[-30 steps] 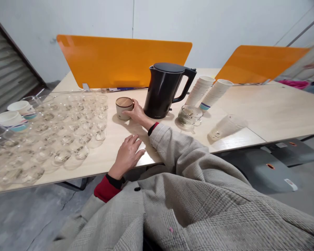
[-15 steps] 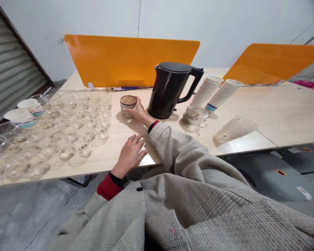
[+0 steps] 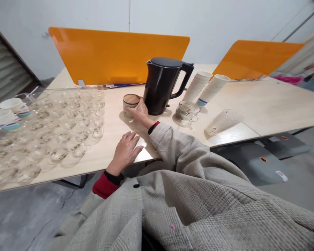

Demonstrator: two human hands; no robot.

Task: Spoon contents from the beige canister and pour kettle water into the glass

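Observation:
A small beige jar with a wooden lid [image 3: 131,101] stands on the light wooden table [image 3: 264,104], just left of a black electric kettle [image 3: 161,85]. My right hand [image 3: 140,113] reaches forward and wraps its fingers round the near right side of the jar. Close to the table's front edge, my left hand [image 3: 125,150] rests flat with its fingers spread and holds nothing. Grey checked coat sleeves with red cuffs cover both arms.
Several clear glass cups [image 3: 68,118] fill the left of the table, with white cups [image 3: 7,111] at the far left. Right of the kettle are a glass cup [image 3: 187,112], two leaning paper cup stacks [image 3: 206,87] and a fallen plastic cup stack [image 3: 221,122]. Orange dividers [image 3: 115,55] stand behind.
My right hand has stayed on the jar and the left hand has stayed flat. Only the camera view has shifted a little.

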